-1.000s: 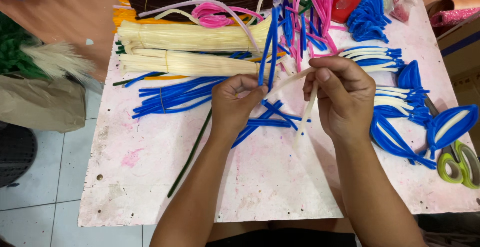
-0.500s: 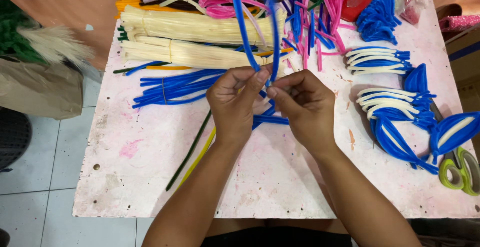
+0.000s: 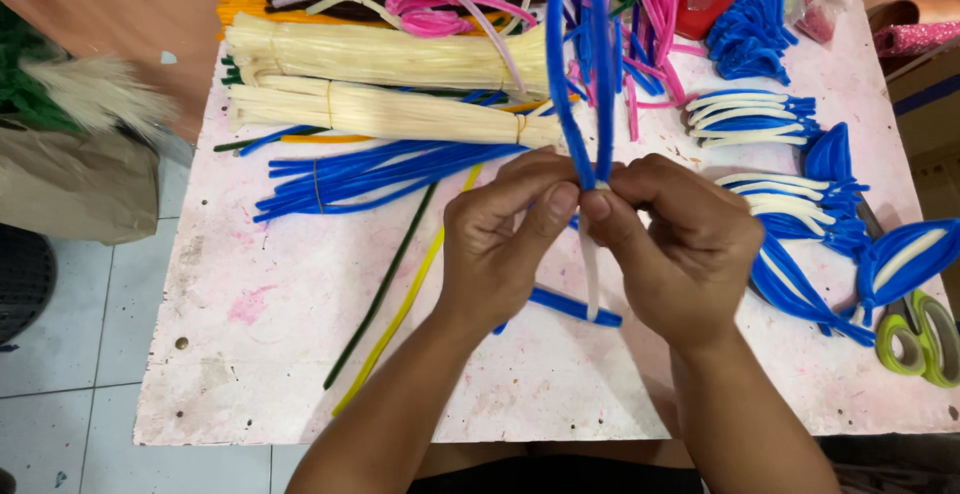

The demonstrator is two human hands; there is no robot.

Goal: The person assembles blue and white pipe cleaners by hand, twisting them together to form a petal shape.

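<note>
A craft workshop: bundled pipe cleaners (image 3: 390, 59) and scissors (image 3: 915, 334) crowd a stained table (image 3: 260, 354).

Bare table (image 3: 250, 354) is lying open left of the green stem (image 3: 380, 289); cream bundles (image 3: 390, 84) are blocking the back, scissors (image 3: 920, 334) and blue loops (image 3: 800, 289) crowding the right.

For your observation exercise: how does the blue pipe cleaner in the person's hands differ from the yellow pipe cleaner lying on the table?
The blue pipe cleaner is bent into a narrow upright loop, pinched by the left hand and right hand; the yellow pipe cleaner lies straight, flat and untouched on the table. Their colours differ. Both are thin and fuzzy.
</note>
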